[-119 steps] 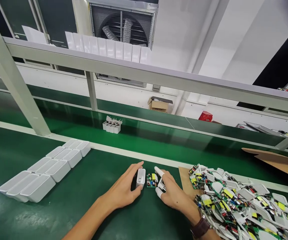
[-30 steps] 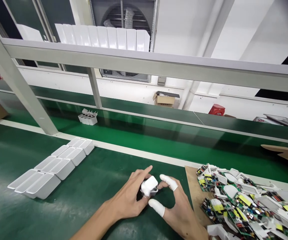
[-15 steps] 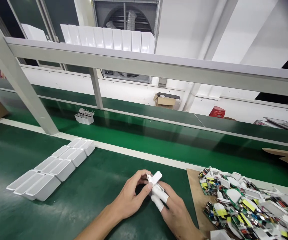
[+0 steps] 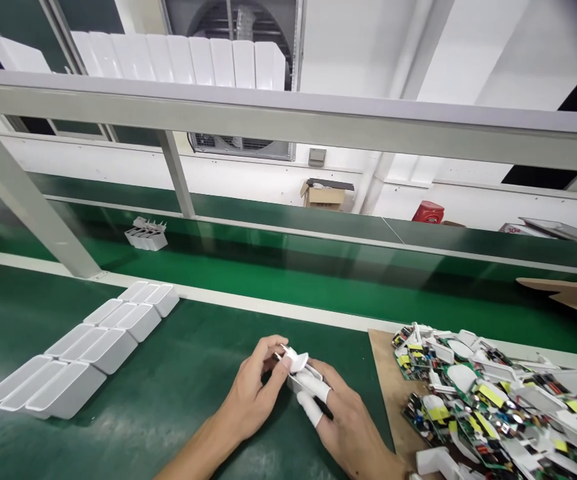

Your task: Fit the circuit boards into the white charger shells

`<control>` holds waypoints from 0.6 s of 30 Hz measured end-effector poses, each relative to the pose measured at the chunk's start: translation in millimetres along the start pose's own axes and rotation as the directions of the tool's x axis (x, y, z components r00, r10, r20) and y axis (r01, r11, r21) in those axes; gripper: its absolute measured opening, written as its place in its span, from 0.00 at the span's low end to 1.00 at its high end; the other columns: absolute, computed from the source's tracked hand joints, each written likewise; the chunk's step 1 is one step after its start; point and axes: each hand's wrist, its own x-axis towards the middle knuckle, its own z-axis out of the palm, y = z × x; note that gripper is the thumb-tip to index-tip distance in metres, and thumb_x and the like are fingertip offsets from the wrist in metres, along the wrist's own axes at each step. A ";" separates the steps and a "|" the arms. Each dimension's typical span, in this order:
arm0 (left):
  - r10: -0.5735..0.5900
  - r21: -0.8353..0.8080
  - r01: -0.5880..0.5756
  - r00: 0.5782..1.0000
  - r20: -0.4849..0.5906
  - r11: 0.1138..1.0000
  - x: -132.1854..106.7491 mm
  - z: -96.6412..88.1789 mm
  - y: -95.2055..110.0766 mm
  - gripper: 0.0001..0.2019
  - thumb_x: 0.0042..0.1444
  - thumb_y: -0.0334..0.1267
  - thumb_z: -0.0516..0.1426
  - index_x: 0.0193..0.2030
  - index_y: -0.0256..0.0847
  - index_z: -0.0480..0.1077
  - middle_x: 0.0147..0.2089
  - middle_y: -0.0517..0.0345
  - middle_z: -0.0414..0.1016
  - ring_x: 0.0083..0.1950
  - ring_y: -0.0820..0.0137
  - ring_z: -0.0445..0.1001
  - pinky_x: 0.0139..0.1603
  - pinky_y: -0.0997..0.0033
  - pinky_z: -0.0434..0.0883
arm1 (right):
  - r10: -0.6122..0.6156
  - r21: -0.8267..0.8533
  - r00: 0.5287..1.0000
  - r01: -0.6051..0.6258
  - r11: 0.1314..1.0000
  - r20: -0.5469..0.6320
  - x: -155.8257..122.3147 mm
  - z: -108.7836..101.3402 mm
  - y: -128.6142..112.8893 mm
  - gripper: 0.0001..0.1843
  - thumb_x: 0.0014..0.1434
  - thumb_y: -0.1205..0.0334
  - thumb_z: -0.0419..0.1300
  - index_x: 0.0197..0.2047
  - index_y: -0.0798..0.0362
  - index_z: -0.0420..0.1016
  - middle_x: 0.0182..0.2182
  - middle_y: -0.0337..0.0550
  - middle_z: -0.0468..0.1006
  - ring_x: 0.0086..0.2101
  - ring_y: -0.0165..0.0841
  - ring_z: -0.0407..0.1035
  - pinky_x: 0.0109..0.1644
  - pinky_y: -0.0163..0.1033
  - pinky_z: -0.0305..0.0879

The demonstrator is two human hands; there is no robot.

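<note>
A small white plastic casing [image 4: 295, 385] is held between both hands above the green bench top. My left hand [image 4: 257, 393] pinches its far left end, with the thumb on top and the fingers curled behind. A white flap-like piece [image 4: 298, 362] stands up at a tilt from that end, beside the left thumb. My right hand [image 4: 352, 423] grips the near right side of the casing, with white finger covers on two fingers. The casing's inside is mostly hidden by the fingers.
On the right, circuit boards with white plastic parts [image 4: 498, 400] lie heaped on a brown board [image 4: 385, 387]. Rows of white open boxes [image 4: 103, 343] stand at left. A small group of white casings [image 4: 148, 237] sits on the green conveyor [image 4: 268, 267]. A metal rail [image 4: 318, 117] crosses above.
The white flap-like piece, upright and pointing up to the right before, now lies lower over the casing. Both hands stay closed on the casing. The whole view has shifted slightly.
</note>
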 end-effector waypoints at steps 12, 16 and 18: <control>-0.037 0.033 0.036 0.999 0.018 0.999 -1.6 -2.3 2.3 0.13 0.77 0.49 0.48 0.58 0.47 0.65 0.42 0.60 0.77 0.41 0.67 0.77 0.46 0.67 0.73 | 0.118 0.042 0.992 -0.119 0.992 0.039 4.5 -8.6 -2.5 0.19 0.70 0.69 0.55 0.61 0.47 0.69 0.50 0.47 0.81 0.42 0.38 0.82 0.49 0.41 0.81; -0.039 0.061 0.037 0.999 0.025 0.997 -0.8 -2.5 3.2 0.13 0.77 0.49 0.48 0.57 0.47 0.66 0.41 0.60 0.76 0.40 0.67 0.76 0.45 0.66 0.73 | 0.118 -0.003 0.985 -0.118 0.993 0.127 3.0 -7.3 -4.9 0.18 0.69 0.70 0.52 0.59 0.48 0.73 0.47 0.49 0.80 0.41 0.41 0.79 0.46 0.46 0.80; -0.041 0.064 0.039 0.999 0.026 0.997 -0.3 -3.0 2.8 0.14 0.77 0.49 0.47 0.56 0.46 0.67 0.40 0.60 0.76 0.39 0.67 0.76 0.44 0.65 0.73 | 0.156 0.062 0.981 -0.164 0.984 0.119 3.0 -5.8 -4.9 0.16 0.69 0.69 0.53 0.54 0.48 0.77 0.44 0.49 0.80 0.41 0.41 0.77 0.46 0.46 0.78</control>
